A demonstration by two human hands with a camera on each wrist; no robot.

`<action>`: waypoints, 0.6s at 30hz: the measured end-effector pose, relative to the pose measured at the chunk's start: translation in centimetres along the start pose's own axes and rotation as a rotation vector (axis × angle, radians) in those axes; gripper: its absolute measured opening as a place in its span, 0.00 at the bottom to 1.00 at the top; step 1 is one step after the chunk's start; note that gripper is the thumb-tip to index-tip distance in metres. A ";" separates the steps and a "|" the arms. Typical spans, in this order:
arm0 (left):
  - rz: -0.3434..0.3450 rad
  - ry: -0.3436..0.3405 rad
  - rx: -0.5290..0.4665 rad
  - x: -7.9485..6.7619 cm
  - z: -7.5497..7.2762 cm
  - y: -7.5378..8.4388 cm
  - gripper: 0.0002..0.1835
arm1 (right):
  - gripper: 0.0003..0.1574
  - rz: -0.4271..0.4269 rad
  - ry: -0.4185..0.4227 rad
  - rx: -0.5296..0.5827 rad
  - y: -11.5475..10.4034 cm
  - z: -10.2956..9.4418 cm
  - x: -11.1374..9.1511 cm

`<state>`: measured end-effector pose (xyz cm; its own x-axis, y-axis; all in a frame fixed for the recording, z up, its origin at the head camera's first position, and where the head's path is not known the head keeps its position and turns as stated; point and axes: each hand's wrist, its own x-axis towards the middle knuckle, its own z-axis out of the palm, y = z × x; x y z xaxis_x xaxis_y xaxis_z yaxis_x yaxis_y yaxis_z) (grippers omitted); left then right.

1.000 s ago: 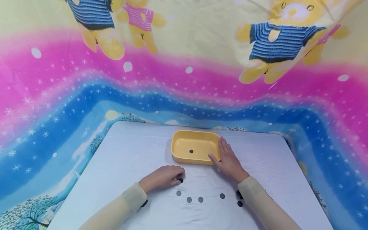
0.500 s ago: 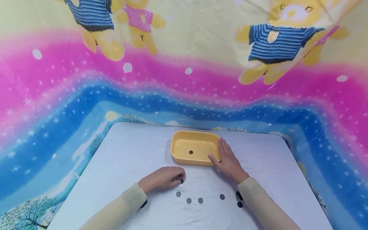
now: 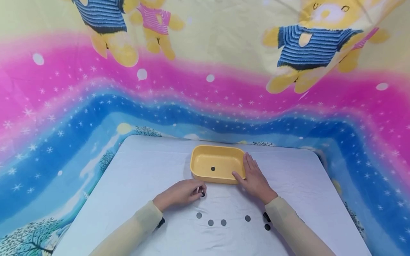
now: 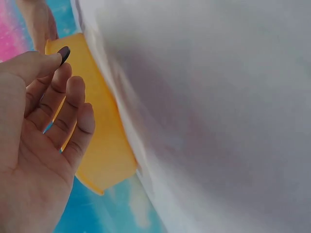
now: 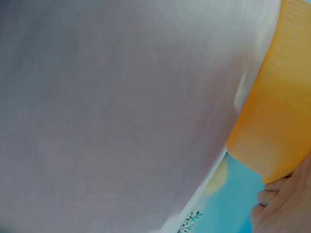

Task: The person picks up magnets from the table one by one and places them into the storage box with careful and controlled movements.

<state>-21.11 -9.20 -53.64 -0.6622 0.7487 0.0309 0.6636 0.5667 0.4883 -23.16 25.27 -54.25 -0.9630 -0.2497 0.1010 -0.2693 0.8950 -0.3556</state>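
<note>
Firmness helps as our left hand (image 3: 182, 192) pinches a black disc (image 4: 64, 55) (it could slip) while our right hand (image 3: 255, 179), fingers straight, rests against the yellow tray (image 3: 224, 165).

A white-covered table (image 3: 153, 156) with rounded far corners carries everything, its surface lightly wrinkled. Near the middle of its far edge sits a yellow tray (image 3: 217, 180), upright, its long side running left to right. Nearer the front, four grey discs (image 3: 210, 223) lie flat and apart in a loose row, with a black disc (image 3: 267, 227) at the right end.
</note>
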 end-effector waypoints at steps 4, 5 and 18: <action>-0.003 0.023 0.003 0.1 -0.4 -0.1 0.05 | 0.67 0.003 0.000 0.001 0.0 0.0 0.0; -0.002 0.029 0.002 0.2 -0.5 -0.2 0.05 | 0.67 0.005 -0.002 0.003 0.0 0.0 0.0; 0.028 0.105 -0.029 0.8 -1.3 -0.5 0.07 | 0.67 0.001 0.006 -0.001 0.2 0.2 0.1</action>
<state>-22.42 -9.38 -52.76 -0.6776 0.7228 0.1355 0.6728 0.5349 0.5110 -23.34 25.38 -54.53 -0.9632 -0.2468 0.1060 -0.2685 0.8955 -0.3549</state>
